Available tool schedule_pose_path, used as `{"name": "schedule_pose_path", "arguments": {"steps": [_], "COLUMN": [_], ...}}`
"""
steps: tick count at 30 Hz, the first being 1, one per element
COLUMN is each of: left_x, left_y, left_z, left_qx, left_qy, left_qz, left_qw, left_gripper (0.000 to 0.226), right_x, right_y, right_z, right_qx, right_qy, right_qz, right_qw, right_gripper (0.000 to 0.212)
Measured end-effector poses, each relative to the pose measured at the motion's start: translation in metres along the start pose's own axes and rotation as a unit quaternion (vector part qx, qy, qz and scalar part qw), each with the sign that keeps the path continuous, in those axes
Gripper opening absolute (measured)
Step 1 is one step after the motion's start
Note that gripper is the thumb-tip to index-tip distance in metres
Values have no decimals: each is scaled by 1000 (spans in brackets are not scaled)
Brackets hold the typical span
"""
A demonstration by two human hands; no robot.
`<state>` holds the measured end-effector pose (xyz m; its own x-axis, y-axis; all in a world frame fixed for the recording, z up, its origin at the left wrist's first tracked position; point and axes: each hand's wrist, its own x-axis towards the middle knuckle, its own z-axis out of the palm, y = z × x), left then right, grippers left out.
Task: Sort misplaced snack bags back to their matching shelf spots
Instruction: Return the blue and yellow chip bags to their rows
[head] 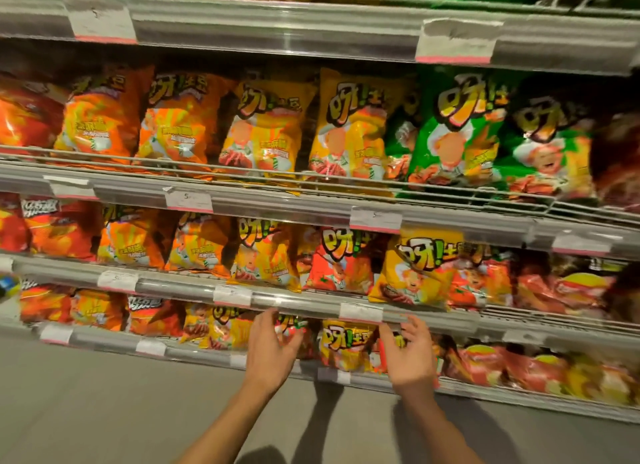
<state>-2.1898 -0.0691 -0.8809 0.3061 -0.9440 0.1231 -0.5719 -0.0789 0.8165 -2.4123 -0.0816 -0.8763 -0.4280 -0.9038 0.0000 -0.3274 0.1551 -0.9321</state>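
Snack bags fill several wire shelves. On the lowest shelf a yellow bag (341,344) stands between my hands, with red bags on either side of it. My left hand (272,349) reaches in front of a red bag (294,328) with fingers loosely spread; whether it touches the bag is unclear. My right hand (410,354) is at the yellow bag's right edge, fingers curved and spread, holding nothing that I can see. One shelf up, a yellow bag (415,273) sits tilted among red bags (337,266). Green bags (453,131) stand higher up beside yellow ones (349,124).
Grey shelf rails (301,302) with white price tags jut out in front of each row. Orange bags (100,117) fill the left side, darker red bags (561,287) the right. Grey floor (104,411) lies below the lowest shelf.
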Motion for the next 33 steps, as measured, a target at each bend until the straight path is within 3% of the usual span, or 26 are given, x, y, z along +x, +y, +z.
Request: {"name": "schedule_pose_path", "arguments": {"steps": [10,14,17,24,28,33], "left_x": [6,33,59,106,117,126], "left_y": [68,85,97,99,90,86], "left_z": [42,54,61,79,82,80], "left_qx": [-31,-52,-58,-2,1,26], "left_qy": [8,24,30,5,-14,-36], "left_qz": [-1,42,62,8,9,-4], "left_qw": [999,997,996,1000,1000,999], "left_gripper": [71,68,90,95,84,89], "right_x": [41,65,86,123,132,130], "right_y": [-1,-9,-14,-15,-10,-13], "right_z": [-64,-68,-64,-51,-45,-42], "right_qx": [-38,-37,-12,43,49,54], "right_qy": [27,2,-28,-88,-89,-75], "right_qz": [-64,-78,-74,-49,-53,-64], "right_qw": [997,996,997,994,993,994], "right_gripper": [77,102,118,146,147,135]}}
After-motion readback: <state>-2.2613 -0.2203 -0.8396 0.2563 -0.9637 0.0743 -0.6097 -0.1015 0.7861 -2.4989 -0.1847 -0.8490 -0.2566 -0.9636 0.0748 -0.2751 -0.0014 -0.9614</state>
